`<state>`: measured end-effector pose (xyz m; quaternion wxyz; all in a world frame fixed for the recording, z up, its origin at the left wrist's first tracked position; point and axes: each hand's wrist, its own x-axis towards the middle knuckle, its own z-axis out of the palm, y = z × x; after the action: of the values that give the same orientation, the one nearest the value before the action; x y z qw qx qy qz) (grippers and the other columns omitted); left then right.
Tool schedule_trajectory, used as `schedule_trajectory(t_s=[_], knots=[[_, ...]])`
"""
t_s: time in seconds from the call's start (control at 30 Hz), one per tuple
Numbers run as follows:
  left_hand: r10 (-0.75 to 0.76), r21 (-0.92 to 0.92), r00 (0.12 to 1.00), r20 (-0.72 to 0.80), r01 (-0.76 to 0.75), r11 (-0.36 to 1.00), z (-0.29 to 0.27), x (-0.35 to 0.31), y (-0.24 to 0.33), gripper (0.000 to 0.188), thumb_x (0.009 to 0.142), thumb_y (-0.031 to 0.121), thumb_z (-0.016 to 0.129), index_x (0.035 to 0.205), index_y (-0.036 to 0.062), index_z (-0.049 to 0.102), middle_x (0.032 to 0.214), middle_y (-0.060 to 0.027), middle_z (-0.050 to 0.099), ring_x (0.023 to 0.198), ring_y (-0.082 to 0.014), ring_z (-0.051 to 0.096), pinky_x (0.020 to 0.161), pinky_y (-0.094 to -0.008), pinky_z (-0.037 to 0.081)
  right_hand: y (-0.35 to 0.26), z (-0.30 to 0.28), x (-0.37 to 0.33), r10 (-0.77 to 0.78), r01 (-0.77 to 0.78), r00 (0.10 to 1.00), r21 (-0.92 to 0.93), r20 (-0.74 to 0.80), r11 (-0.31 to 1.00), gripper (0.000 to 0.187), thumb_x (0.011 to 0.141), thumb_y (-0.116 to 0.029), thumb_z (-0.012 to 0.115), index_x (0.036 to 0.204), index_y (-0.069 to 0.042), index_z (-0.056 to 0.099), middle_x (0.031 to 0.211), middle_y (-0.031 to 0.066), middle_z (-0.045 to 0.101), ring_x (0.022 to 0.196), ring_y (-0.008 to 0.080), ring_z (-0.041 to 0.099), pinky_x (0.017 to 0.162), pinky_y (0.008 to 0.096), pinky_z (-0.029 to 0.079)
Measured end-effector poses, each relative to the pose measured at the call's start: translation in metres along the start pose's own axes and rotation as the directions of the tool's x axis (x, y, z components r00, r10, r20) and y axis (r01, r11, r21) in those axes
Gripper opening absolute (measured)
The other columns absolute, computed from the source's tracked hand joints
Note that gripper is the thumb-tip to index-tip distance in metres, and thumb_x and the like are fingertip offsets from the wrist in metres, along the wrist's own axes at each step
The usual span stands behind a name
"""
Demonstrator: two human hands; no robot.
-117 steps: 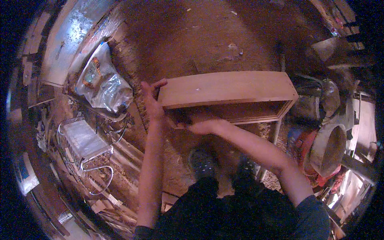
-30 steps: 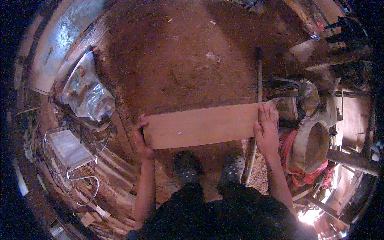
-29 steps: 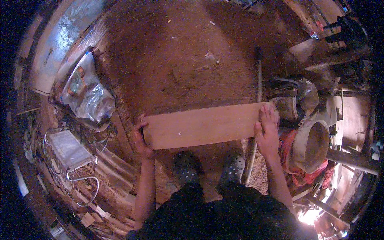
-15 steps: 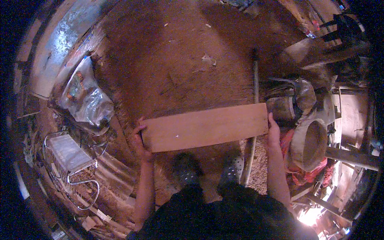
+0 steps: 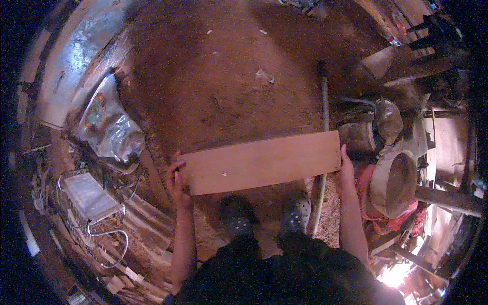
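Note:
A long, flat wooden board [image 5: 262, 162] is held out level in front of my body, its right end a little farther from me than its left. My left hand [image 5: 178, 183] grips the left end, with fingers curled at the edge. At the right end, my right hand [image 5: 346, 168] holds on with the thumb along the end and the other fingers mostly hidden. A small pale mark shows on the board's upper face. Below it are my feet in dark, white-dotted shoes [image 5: 239, 221].
A long pole [image 5: 326, 101] lies on the dirt floor [image 5: 229, 76], passing under the board's right end. To the right are a dark bucket [image 5: 357, 136] and a round basin [image 5: 394, 184] over red cloth. A clear plastic bag [image 5: 114, 132] and a metal-framed chair [image 5: 91, 198] stand left.
Almost nothing differs. The board and both hands keep the same place and grip, while the surroundings shift very slightly in view.

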<state>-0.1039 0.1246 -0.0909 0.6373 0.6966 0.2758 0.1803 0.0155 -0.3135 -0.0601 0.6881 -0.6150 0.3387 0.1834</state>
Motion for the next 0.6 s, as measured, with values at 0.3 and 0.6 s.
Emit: schedule_trajectory(t_s=[0.3, 0.6], knots=[[-0.414, 0.198, 0.909, -0.036, 0.413, 0.889, -0.005, 0.026, 0.043, 0.046, 0.097, 0.040, 0.044, 0.120, 0.0024, 0.057, 0.124, -0.0130, 0.056, 0.114, -0.0241, 0.052, 0.103, -0.0361, 0.035, -0.021, 0.006, 0.007, -0.216, 0.204, 0.976, -0.304, -0.008, 0.931, 0.062, 0.092, -0.058, 0.044, 0.098, 0.000, 0.067, 0.091, 0.0077, 0.066, 0.080, 0.0188, 0.059, 0.074, 0.0339, 0.046], [-0.554, 0.050, 0.829, 0.068, 0.552, 0.832, -0.004, 0.037, -0.001, 0.046, 0.090, 0.045, 0.047, 0.111, 0.0062, 0.061, 0.102, -0.0095, 0.062, 0.094, -0.0212, 0.056, 0.089, -0.0333, 0.041, -0.041, 0.018, -0.002, -0.121, 0.160, 0.986, -0.492, 0.111, 0.856, 0.065, 0.095, -0.056, 0.042, 0.117, 0.002, 0.059, 0.113, 0.0076, 0.062, 0.103, 0.0154, 0.056, 0.092, 0.0290, 0.041]])
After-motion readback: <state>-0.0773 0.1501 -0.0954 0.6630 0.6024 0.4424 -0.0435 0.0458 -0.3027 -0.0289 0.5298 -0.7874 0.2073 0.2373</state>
